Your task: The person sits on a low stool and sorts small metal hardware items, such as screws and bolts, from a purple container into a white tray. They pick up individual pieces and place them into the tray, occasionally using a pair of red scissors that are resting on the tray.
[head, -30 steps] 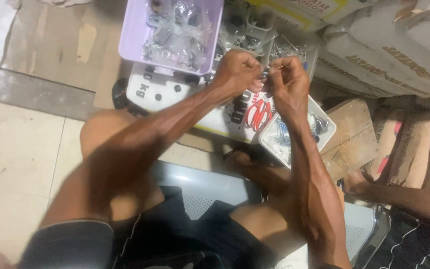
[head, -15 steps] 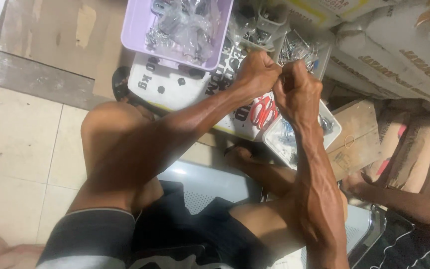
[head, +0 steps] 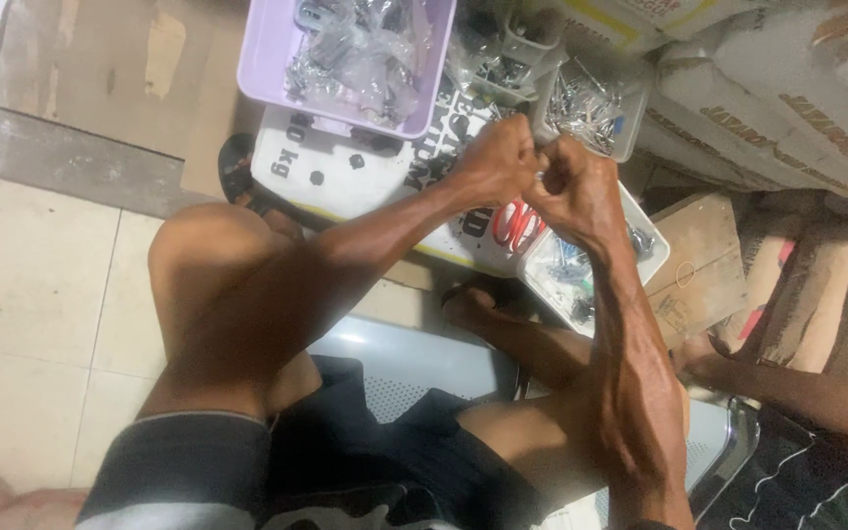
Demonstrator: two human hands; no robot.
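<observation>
Left hand (head: 496, 162) & right hand (head: 573, 185) meet knuckle to knuckle over white tray (head: 652, 257); fingers of both curled tight on a tiny part between them, too small to ID.

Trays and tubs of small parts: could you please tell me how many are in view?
4: a lilac tub at top, a clear tub beside it, a white tub further right, and a white tray under the right hand. Sacks may hide more.

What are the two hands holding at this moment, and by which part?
Both the left hand and the right hand are clenched together over something very small between the fingertips; what it is and where it is gripped cannot be told.
</observation>
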